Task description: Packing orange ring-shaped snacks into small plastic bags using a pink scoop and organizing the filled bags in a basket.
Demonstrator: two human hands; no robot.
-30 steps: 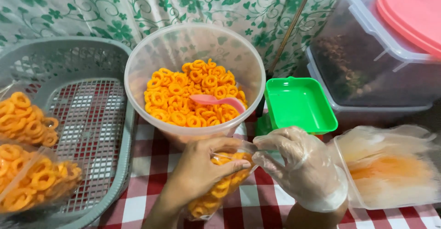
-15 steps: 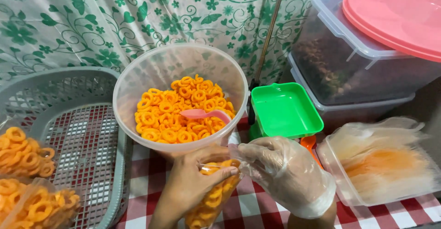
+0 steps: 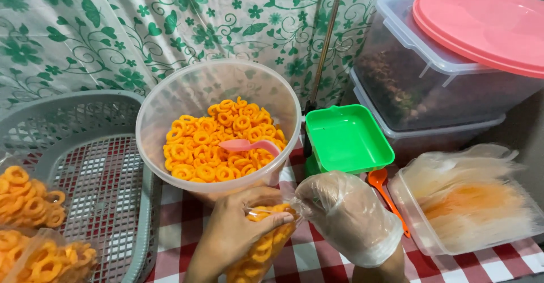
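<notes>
Red-and-white checked cloth covers the bench [image 3: 317, 260] along the bottom of the frame. At the upper right stand stacked clear plastic storage boxes [image 3: 430, 84] under a round pink lid [image 3: 487, 28], set back against the green-patterned curtain. At the left, a grey plastic mesh basket [image 3: 85, 164] holds sealed clear bags of orange ring snacks [image 3: 28, 203], apparently gathered there as filled ones. In the centre sits a round translucent plastic tub [image 3: 218, 90] of loose orange ring snacks with a pink plastic scoop [image 3: 249, 146] lying on them, close above the hands. At the lower right, a clear tray of empty plastic bags [image 3: 470, 203] lies within reach, with a square green plastic tray [image 3: 347, 138] beside the tub.

At the bottom centre, the bare left hand [image 3: 232, 237] is closed around a small clear bag of orange rings [image 3: 263, 246], holding it upright. The gloved right hand [image 3: 345, 215] pinches the bag's mouth, seemingly to close it.
</notes>
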